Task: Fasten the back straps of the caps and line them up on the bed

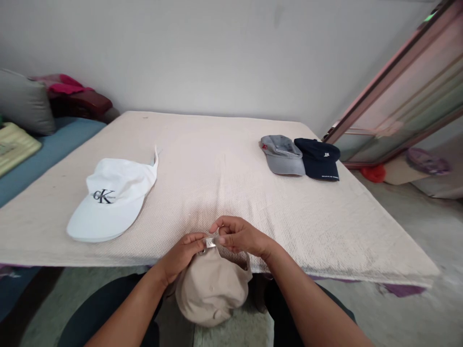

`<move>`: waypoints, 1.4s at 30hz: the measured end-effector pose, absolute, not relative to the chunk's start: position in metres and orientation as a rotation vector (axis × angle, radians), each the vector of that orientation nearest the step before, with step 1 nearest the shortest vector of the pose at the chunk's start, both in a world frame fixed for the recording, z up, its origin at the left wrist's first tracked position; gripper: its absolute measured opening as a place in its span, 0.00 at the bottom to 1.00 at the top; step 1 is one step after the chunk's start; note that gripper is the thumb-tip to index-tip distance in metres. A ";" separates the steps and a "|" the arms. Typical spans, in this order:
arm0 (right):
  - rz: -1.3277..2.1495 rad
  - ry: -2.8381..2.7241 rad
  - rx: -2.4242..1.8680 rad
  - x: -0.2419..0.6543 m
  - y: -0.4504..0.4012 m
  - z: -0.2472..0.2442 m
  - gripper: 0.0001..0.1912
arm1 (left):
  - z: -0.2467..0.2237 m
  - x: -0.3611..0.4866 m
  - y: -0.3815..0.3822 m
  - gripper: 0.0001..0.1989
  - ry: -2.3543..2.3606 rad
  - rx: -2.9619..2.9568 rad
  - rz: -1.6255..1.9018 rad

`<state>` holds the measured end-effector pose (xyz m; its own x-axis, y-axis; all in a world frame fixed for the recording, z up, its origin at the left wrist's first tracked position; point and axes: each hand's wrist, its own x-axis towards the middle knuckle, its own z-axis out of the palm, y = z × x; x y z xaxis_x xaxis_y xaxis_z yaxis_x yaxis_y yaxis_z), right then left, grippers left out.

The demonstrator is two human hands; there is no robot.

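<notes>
A beige cap (213, 289) hangs at the table's front edge, its crown toward me and its back strap up. My left hand (184, 255) pinches the strap by the metal buckle (210, 242). On the other side of that buckle, my right hand (240, 236) grips the strap end between thumb and fingers. To the left lies a white cap (115, 193) with dark letters, its strap sticking up. Farther right a grey cap (282, 154) and a navy cap (320, 159) rest side by side, touching.
A pale textured cloth (202, 159) covers the table. Left of it stands a blue-covered seat (68, 140) with a grey cushion (25, 101). A plain wall rises behind. At right are a glass-panelled frame (394, 91) and a red item (373, 173) on the floor.
</notes>
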<state>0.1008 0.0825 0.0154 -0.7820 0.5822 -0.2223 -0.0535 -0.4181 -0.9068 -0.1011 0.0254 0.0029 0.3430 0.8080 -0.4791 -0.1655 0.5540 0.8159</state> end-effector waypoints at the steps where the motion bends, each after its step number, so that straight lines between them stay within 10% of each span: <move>1: 2.235 -1.381 -0.731 0.100 0.082 0.015 0.16 | 0.004 -0.100 0.025 0.13 1.030 0.729 0.717; 42: 2.134 -1.403 -0.913 0.110 0.079 0.015 0.12 | 0.008 -0.102 0.025 0.10 1.013 0.575 0.851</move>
